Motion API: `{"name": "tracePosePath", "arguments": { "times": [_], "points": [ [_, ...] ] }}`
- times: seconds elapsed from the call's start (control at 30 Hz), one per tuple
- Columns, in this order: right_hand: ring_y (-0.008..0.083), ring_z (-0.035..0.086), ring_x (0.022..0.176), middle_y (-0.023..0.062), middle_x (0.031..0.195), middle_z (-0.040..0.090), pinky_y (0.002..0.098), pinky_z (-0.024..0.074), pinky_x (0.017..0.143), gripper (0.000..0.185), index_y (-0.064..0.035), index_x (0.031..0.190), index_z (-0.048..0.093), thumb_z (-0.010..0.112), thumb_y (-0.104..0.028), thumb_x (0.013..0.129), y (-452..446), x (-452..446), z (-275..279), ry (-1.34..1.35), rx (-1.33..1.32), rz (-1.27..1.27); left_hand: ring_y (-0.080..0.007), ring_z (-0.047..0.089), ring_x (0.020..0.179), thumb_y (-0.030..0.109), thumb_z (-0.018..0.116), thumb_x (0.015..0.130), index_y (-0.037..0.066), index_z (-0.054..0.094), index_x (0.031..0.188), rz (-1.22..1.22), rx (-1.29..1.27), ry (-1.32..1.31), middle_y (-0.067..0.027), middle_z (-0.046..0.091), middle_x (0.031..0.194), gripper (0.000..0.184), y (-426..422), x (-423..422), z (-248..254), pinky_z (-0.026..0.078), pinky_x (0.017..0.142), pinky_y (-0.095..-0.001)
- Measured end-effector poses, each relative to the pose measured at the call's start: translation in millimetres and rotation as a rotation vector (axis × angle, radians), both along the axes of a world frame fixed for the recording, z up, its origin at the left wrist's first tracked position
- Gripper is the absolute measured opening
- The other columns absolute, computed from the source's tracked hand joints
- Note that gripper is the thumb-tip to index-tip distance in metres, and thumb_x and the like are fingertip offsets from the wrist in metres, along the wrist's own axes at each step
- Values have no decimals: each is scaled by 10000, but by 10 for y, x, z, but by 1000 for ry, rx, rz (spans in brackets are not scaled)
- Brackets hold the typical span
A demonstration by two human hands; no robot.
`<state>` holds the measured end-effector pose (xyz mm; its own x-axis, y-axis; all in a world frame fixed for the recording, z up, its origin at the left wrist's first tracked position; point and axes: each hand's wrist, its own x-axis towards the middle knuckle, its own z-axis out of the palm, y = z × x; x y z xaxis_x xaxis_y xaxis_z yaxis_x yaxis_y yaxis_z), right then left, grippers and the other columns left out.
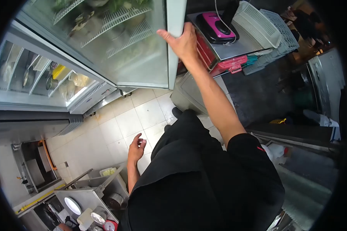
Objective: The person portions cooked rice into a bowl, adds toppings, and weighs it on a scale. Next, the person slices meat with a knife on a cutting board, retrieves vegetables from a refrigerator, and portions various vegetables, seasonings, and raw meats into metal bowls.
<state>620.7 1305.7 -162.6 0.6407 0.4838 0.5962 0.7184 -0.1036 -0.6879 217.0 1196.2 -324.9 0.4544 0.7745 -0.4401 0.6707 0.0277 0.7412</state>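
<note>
My right hand grips the free edge of a glass refrigerator door, its thumb on the near side and its fingers wrapped around the frame. The door stands swung out from the refrigerator. Behind its glass, wire racks and leafy green items show through, partly blurred by the pane. Inside the cabinet, several shelves carry metal containers, a yellow item and bagged food. My left hand hangs low over the tiled floor with its fingers loosely apart, holding nothing.
At the right of the door, a metal-topped table carries a pink-and-black device and a white plastic basket. A grey bin stands beneath. At lower left, a steel counter holds a white plate and containers.
</note>
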Motion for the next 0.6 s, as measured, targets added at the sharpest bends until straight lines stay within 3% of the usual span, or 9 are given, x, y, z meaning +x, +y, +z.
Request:
{"name": "tracePosePath", "arguments": {
  "times": [0.17, 0.27, 0.47, 0.6],
  "points": [
    [367, 501, 793, 229, 855, 489, 436, 446, 704, 766, 58, 866, 432, 746, -583, 586, -403, -511, 70, -108, -12, -35, -200, 602, 800, 268, 604, 855, 60, 473, 1261, -93, 66, -91, -137, 627, 973, 474, 150, 209, 21, 489, 712, -324],
    [374, 505, 824, 220, 905, 467, 431, 443, 711, 702, 38, 904, 431, 788, -478, 590, -642, -828, 113, -46, -18, -11, -194, 599, 811, 258, 603, 858, 53, 473, 1261, -125, 97, -152, -140, 622, 980, 470, 219, 439, 129, 492, 702, -311],
    [379, 494, 801, 211, 884, 450, 438, 441, 681, 674, 28, 904, 420, 811, -415, 579, -1024, -1324, 120, -3, 23, 164, -179, 573, 852, 165, 656, 820, 55, 414, 1311, 24, 120, -312, -143, 582, 1064, 558, 179, 633, 376, 487, 705, -300],
    [385, 490, 799, 203, 899, 434, 442, 442, 674, 631, 26, 910, 425, 799, -384, 608, -1338, -1667, 153, 48, -63, 404, -211, 548, 952, 157, 713, 761, 35, 357, 1340, 44, 224, -359, -157, 559, 1101, 690, -2, 482, 320, 472, 775, -316]
  ]
}}
